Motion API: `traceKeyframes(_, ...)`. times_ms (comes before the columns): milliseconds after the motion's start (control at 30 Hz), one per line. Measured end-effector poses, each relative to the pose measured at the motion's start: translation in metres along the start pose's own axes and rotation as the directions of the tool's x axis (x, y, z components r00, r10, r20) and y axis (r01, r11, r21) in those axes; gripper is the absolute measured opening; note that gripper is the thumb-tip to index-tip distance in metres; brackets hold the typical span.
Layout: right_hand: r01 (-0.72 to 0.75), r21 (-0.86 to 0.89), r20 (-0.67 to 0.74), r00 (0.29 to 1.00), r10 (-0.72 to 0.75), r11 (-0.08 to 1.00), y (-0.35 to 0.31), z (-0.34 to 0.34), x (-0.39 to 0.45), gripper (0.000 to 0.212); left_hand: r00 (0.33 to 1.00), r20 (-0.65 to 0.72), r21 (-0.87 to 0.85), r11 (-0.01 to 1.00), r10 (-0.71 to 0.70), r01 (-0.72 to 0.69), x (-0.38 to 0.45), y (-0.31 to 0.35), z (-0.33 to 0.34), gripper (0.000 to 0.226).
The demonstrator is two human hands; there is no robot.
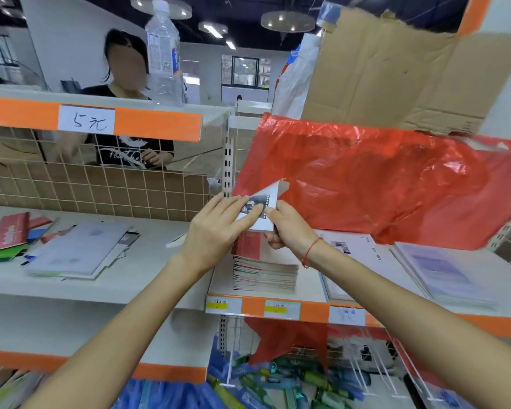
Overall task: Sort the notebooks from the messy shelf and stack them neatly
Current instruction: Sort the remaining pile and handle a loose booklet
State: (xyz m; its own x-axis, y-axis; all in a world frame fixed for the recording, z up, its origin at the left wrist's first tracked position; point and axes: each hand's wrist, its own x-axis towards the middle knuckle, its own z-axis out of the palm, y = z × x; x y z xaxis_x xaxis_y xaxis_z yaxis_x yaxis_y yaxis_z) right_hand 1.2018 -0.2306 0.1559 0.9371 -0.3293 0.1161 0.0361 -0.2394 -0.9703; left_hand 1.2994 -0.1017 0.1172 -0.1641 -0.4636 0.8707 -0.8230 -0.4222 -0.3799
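Setting: shop shelving with orange price strips; the middle shelf (148,278) carries the notebooks.
Held notebook: a thin white notebook (267,208) with a filmstrip picture, tilted, raised just above the neat stack (264,274) at the centre of the shelf.
Left hand: left hand (219,228) lies over its left part, fingers nearly straight, pressing the cover.
Right hand: right hand (286,228) pinches its right edge between thumb and fingers.
Handling, my guess: light, floppy, smooth-covered; best held at the spine or two opposite edges so it does not bend or slide.
Outward: at 9 o'clock a messy pile (77,249); at 3 o'clock flat notebooks (443,273); at 1 o'clock a red plastic bag (381,178).
Above: a water bottle (163,54) on the top shelf.
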Motion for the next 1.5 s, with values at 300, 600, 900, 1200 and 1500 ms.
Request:
traceKeyframes(300,0.129,-0.06,-0.179,0.974,-0.138,0.99,0.003,-0.113,-0.03,0.022,0.99,-0.127,-0.052,0.997,0.058,-0.065,0.075,0.079,0.055,0.034)
traceKeyframes(600,-0.043,-0.05,-0.111,0.993,0.038,0.998,0.109,-0.251,-0.053,0.017,0.946,0.318,-0.15,0.989,0.058,-0.01,0.07,0.129,0.084,0.061)
traceKeyframes(900,-0.398,0.087,-0.074,0.911,0.405,0.913,0.176,-0.292,-0.075,0.024,0.855,0.496,-0.12,0.963,-0.152,0.241,0.039,0.16,0.091,0.057)
traceKeyframes(1200,-0.274,-0.874,-0.21,0.958,0.196,0.402,0.177,-0.283,-0.068,0.031,0.774,0.596,-0.068,0.947,-0.213,0.314,0.029,0.164,0.084,0.059)
traceKeyframes(1500,0.261,-0.946,0.295,0.938,0.18,0.191,0.183,-0.247,-0.064,0.117,0.751,0.622,-0.072,0.939,-0.221,0.337,0.027,0.167,0.097,0.042)
